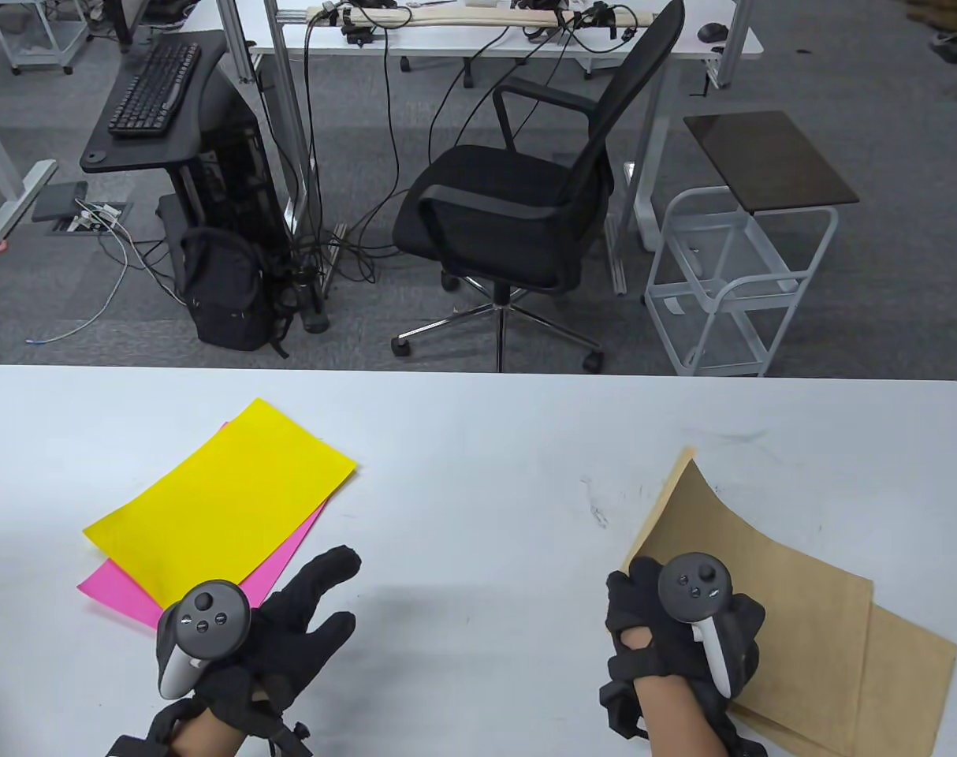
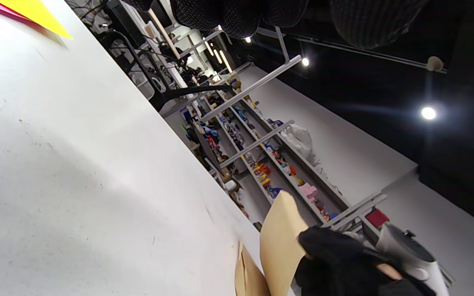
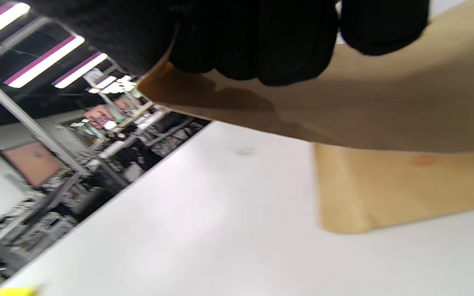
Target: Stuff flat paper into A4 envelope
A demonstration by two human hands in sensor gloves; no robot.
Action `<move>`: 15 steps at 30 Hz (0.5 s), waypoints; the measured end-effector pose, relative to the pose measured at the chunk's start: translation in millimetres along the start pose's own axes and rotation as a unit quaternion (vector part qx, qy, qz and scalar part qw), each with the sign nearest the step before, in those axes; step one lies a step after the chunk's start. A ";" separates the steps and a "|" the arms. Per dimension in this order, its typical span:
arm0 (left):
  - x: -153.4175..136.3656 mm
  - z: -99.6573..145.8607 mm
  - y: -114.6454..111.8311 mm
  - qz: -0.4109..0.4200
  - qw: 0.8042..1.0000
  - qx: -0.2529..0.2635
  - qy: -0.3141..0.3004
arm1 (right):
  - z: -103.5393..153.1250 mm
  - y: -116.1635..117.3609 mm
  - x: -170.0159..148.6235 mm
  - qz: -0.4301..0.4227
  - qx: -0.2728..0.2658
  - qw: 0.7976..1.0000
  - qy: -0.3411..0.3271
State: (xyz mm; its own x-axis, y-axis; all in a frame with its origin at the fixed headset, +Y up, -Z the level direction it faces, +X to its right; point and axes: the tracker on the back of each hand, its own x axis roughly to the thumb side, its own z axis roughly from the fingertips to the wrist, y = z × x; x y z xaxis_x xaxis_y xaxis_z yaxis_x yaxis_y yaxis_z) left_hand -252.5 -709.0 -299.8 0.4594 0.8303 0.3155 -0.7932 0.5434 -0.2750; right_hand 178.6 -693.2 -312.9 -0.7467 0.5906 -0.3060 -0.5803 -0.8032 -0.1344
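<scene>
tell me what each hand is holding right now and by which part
The right hand grips the top brown envelope by its near left edge, lifting that side. The left hand holds nothing; its fingers are spread beside the yellow paper.

Black office chair, white cart

In the table view, the yellow sheet covers most of the pink sheet beneath it, leaving only a near corner and a thin edge showing. The right hand hides the near left edge of the top envelope, so the fingertips there cannot be seen. That envelope covers much of a second envelope, whose near corner the bottom edge cuts off. The left hand is cropped at the wrist. The right wrist view is blurred; the shelves behind stay unreadable.
</scene>
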 end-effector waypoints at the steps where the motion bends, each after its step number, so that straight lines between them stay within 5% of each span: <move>1: -0.1 0.0 0.8 0.001 1.000 0.001 0.000 | 2.4 0.3 8.3 -0.005 0.003 1.000 -0.011; 8: -0.4 2.2 10.8 0.014 1.000 0.020 -0.005 | 13.4 34.5 93.4 0.006 0.044 0.995 -0.092; 15: -2.1 4.8 20.9 0.030 0.999 0.042 -0.009 | 11.1 120.2 142.7 0.040 0.132 0.985 -0.102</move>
State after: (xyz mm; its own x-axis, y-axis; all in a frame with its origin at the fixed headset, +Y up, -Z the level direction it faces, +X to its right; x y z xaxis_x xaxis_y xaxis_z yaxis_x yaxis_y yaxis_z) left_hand -272.0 -700.0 -301.8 0.4029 0.8587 0.3166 -0.8504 0.4791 -0.2173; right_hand -1.3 -704.6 -362.3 -0.8271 0.5518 -0.1069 -0.5620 -0.8151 0.1407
